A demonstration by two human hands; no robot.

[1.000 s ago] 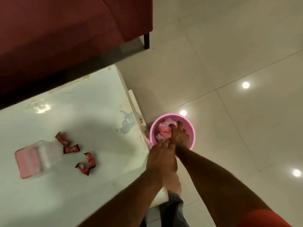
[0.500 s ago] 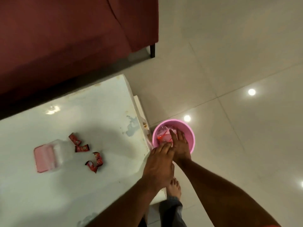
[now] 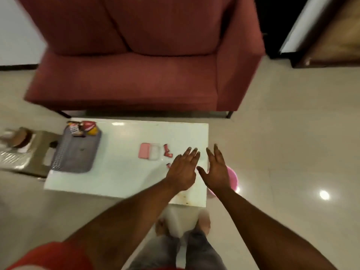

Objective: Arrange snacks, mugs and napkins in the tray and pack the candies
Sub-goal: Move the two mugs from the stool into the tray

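A clear jar with a pink lid [image 3: 149, 156] lies on its side on the white table [image 3: 124, 172]. A few red candies [image 3: 167, 152] lie just right of it. My left hand [image 3: 183, 170] hovers open over the table beside the candies, hiding some of them. My right hand [image 3: 217, 170] is open at the table's right edge, above a pink bin [image 3: 232, 179] on the floor. A grey tray [image 3: 78, 151] at the table's left end holds snack packets [image 3: 83, 128] at its far end.
A maroon sofa [image 3: 136, 75] stands behind the table. A low stool [image 3: 29, 152] with a wrapped item and a brown round thing sits left of the table. My feet [image 3: 203, 223] stand on the glossy tiled floor in front.
Both hands have come up out of the pink bin and spread open over the table's right end. The camera has lifted and turned, showing the whole table, tray and sofa.
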